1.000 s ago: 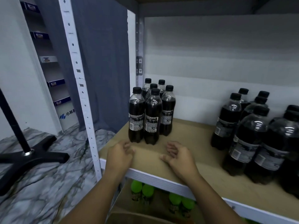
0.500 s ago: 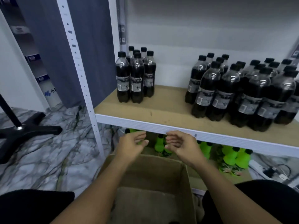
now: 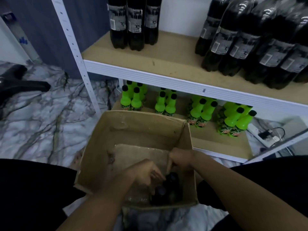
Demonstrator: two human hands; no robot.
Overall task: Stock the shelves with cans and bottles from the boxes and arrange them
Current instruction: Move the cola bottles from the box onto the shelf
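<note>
An open cardboard box (image 3: 133, 124) stands on the floor in front of the shelf unit. Dark bottles with black caps (image 3: 168, 185) stand in its near right corner, beside crumpled clear plastic wrap (image 3: 140, 154). Both my hands are inside the box. My left hand (image 3: 146, 174) reaches in with relaxed fingers pointing at the bottle caps. My right hand (image 3: 180, 160) is curled, knuckles up, by the box's right wall; what its fingers hold is hidden. On the upper shelf board (image 3: 166, 54) stand a small group of dark bottles (image 3: 133, 25) and a larger group (image 3: 253, 47).
Green bottles (image 3: 200, 110) stand in clusters on the bottom shelf. The white upright post (image 3: 78, 57) is left of the box. A black stand base (image 3: 21, 84) lies on the marble floor at left. A power strip with cables (image 3: 266, 135) lies at right.
My view has dropped from the upper shelf to the box. Both hands left the shelf edge and went down into the box, onto the dark bottles.
</note>
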